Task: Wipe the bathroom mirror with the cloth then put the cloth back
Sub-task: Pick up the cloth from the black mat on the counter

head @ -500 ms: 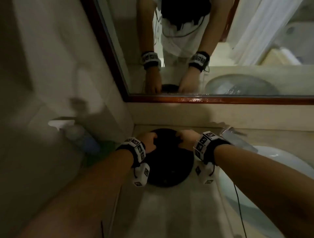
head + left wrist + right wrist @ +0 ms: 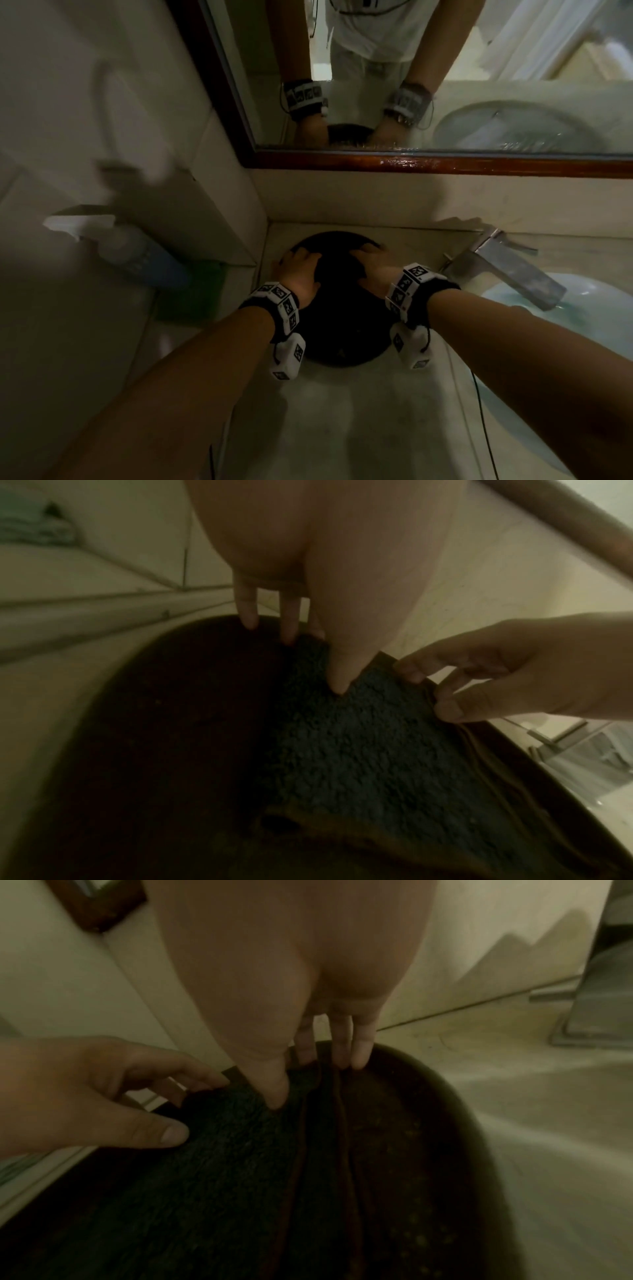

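The dark, nubby terry cloth [image 2: 359, 745] is lying folded in a round, dark, shallow tray [image 2: 346, 353] on the pale stone worktop [image 2: 342, 421], in the corner directly under the wood-framed bathroom mirror [image 2: 445, 85]. Both hands are sitting on its far edge, side by side, so neither is nearer. The left hand [image 2: 299, 274] is pinching the left far corner, thumb on top and fingers curling over the edge; the right hand [image 2: 371, 265] is pinching the right far corner likewise. The cloth's long axis is running away from the person towards the mirror; the lift is likely going straight up and forward. A steel tap [image 2: 503, 270] is standing just right of the tray.
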{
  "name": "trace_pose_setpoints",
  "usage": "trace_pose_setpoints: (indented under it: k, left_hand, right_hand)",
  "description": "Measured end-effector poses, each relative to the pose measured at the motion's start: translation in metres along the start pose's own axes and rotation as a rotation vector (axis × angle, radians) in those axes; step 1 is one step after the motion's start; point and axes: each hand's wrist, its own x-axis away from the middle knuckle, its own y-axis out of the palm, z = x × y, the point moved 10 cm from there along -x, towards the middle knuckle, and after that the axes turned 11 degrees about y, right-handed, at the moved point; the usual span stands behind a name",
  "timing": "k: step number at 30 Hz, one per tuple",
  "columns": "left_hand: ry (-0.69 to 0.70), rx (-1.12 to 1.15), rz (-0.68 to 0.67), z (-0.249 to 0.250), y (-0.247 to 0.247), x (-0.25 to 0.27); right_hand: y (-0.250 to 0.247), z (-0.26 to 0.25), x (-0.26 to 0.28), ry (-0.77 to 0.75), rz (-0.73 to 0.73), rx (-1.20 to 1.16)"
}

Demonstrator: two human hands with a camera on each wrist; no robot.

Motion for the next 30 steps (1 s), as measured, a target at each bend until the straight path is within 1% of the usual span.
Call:
trace_pose_setpoints:
  k: [4, 7, 12, 13, 16, 19, 24, 28, 30]
  left_hand:
    - [-0.029, -0.010, 0.031, 0.001, -0.002, -0.002]
    - [-0.025, 0.076, 0.088, 0.001, -0.004, 0.002]
    - [0.065, 0.313, 0.285, 0.016, -0.028, 0.017]
    - [0.071, 0.357, 0.308, 0.020, -0.034, 0.021]
    - [0.046, 0.419, 0.309, 0.032, -0.047, 0.034]
    - [0.033, 0.396, 0.288, 0.053, -0.062, 0.047]
    - [0.042, 0.377, 0.333, 0.110, -0.097, 0.077]
    - [0.077, 0.356, 0.422, 0.192, -0.135, 0.106]
    - [0.099, 0.344, 0.484, 0.242, -0.155, 0.121]
  right_hand:
    - [-0.003, -0.002, -0.001, 0.015, -0.003, 0.019]
    - [-0.007, -0.001, 0.003, 0.022, 0.012, 0.016]
    - [-0.019, -0.001, 0.018, 0.016, 0.001, -0.127]
    - [-0.022, 0.000, 0.021, 0.031, -0.001, -0.158]
    - [-0.032, 0.007, 0.034, 0.072, -0.003, -0.201]
    - [-0.050, 0.015, 0.057, 0.070, 0.046, -0.243]
    - [-0.093, 0.042, 0.121, 0.044, 0.175, -0.336]
    - [-0.137, 0.089, 0.198, 0.052, 0.302, -0.415]
    - [-0.160, 0.116, 0.243, 0.027, 0.343, -0.445]
